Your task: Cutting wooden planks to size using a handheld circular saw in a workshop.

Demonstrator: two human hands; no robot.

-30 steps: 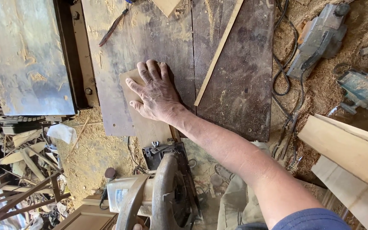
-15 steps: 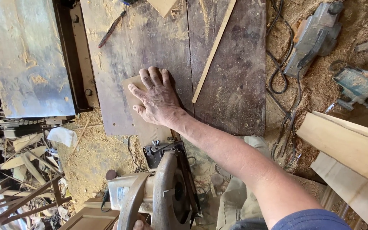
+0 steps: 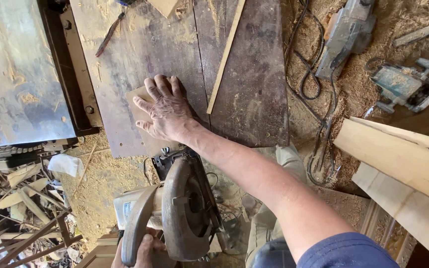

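**Saw at the board's near end, palm holding it down**

Right hand [image 3: 167, 110] lies flat, fingers spread, on a small thin board [image 3: 147, 126]. Not grasping it, just pressing it onto the dark worn bench [image 3: 254, 89]. The board's near end runs to the bench edge.

Left hand [image 3: 142, 250] shows at the bottom edge, fingers curled round the handle of a circular saw [image 3: 179, 208]. Grip looks closed on the handle; thumb side is hidden. The saw's nose sits just at the board's near end, directly below the right wrist. The guard covers the blade, so I cannot tell whether it is spinning.

Around: a thin wood strip [image 3: 226, 54] lies diagonally on the bench, just right of the right hand. A flat metal sheet [image 3: 18, 74] lies to the left. Two other power tools [image 3: 346, 34] [image 3: 408, 87] rest in sawdust to the right, with loose black cable [image 3: 319, 99] trailing between them. Pale planks [image 3: 398, 164] at lower right. Scrap wood piled at lower left.

Risks, as I judge them:
- The hand lies in line with the saw's path, near the blade. A slip or kickback could carry the blade toward the fingers or wrist.
- The board is held by palm pressure alone, no clamp visible. It could shift or pinch the blade.
- The saw's own cord is hidden under it; it might snag or lie in the cut.
- Sawdust on the bench could let the board slide.
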